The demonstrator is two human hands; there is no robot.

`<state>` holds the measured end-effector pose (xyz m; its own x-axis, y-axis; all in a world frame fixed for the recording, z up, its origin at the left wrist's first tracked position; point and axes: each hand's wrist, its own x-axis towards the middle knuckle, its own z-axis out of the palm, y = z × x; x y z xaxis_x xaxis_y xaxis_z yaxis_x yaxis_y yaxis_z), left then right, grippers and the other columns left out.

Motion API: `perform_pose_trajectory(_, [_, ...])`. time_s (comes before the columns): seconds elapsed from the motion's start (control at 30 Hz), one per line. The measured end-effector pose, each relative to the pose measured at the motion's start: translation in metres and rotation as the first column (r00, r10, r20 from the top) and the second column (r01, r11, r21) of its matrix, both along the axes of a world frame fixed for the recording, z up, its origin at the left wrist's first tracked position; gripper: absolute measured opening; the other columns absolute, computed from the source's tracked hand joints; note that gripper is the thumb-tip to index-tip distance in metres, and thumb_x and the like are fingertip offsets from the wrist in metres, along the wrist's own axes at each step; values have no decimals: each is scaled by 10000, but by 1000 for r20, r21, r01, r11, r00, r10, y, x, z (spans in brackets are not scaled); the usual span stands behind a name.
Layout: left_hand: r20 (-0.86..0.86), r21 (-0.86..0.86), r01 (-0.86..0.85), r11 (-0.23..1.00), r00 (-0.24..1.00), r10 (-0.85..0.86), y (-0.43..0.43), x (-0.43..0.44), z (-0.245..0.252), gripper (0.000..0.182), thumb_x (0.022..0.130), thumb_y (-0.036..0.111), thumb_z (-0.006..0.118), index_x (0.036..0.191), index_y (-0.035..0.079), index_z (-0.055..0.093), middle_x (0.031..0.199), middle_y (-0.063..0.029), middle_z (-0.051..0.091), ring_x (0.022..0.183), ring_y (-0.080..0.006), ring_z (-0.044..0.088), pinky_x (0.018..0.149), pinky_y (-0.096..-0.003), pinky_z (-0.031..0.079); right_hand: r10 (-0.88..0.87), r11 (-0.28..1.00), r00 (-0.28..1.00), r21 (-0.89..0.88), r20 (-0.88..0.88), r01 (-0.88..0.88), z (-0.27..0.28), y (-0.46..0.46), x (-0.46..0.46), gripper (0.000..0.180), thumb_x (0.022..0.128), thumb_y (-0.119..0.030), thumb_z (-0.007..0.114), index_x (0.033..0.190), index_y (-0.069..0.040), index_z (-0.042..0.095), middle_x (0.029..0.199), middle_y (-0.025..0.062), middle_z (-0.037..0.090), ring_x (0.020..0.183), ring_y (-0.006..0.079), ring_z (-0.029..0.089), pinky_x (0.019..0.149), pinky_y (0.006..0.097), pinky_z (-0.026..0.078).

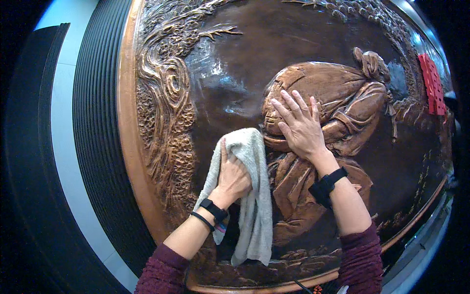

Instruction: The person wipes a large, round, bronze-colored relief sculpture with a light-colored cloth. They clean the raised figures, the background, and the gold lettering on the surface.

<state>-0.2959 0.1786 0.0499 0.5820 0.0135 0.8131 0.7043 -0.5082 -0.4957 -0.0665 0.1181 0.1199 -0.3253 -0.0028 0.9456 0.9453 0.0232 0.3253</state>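
A large brown relief panel (pixel 238 84) with a copper-like finish fills the middle of the view. My left hand (pixel 235 176) grips a pale grey-white towel (pixel 253 228) and presses its upper part against the smooth dark background. The towel's loose end hangs below the wrist. My right hand (pixel 301 125) lies flat with fingers spread on the raised figure (pixel 323 84), over the rounded load on its back. Nothing is held in that hand. Both wrists wear black bands, and the sleeves are maroon.
A carved tree (pixel 172 84) in raised relief runs down the panel's left side. Beyond the copper-coloured frame edge (pixel 128 128) is black ribbed wall panelling (pixel 95 110). A red paper piece (pixel 432 84) hangs at the far right. The lower frame edge (pixel 319 277) curves beneath my arms.
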Motion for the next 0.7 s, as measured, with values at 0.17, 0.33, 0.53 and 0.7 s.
perform_pose_trajectory(0.17, [67,72,39,997,997,-44,5,19,63,490,812,202,598,1272,38,641,1135,-132,682,1252,-318,530,1185,-688,-1,-32,999,999,18,-2,32,1,2,-1,504,1027,-404,437,1515,-283,419,1614,-13,316,1507,215,227,1225,536,65])
perform_pose_trajectory(0.33, [98,279,42,959,992,-73,11,37,100,507,893,293,577,1373,130,584,1386,-133,572,1347,-316,467,1176,-693,24,-55,998,998,21,-16,55,-1,4,-2,521,1019,-413,452,1524,-297,398,1613,-15,313,1502,218,229,1226,539,65])
perform_pose_trajectory(0.53, [47,112,93,989,994,-99,-1,15,43,529,928,327,537,1424,144,535,1497,-117,477,1451,-322,345,1188,-677,6,-38,999,999,3,-12,38,-6,-1,-2,521,1042,-417,391,1541,-268,375,1624,8,290,1523,222,177,1233,512,43])
perform_pose_trajectory(0.7, [-22,135,-26,991,999,29,-8,8,51,563,931,371,521,1447,144,511,1524,-120,444,1476,-325,299,1179,-692,-5,-32,999,999,-39,-11,31,-6,-3,-1,560,1022,-436,433,1548,-265,350,1640,-5,251,1529,230,154,1231,549,48])
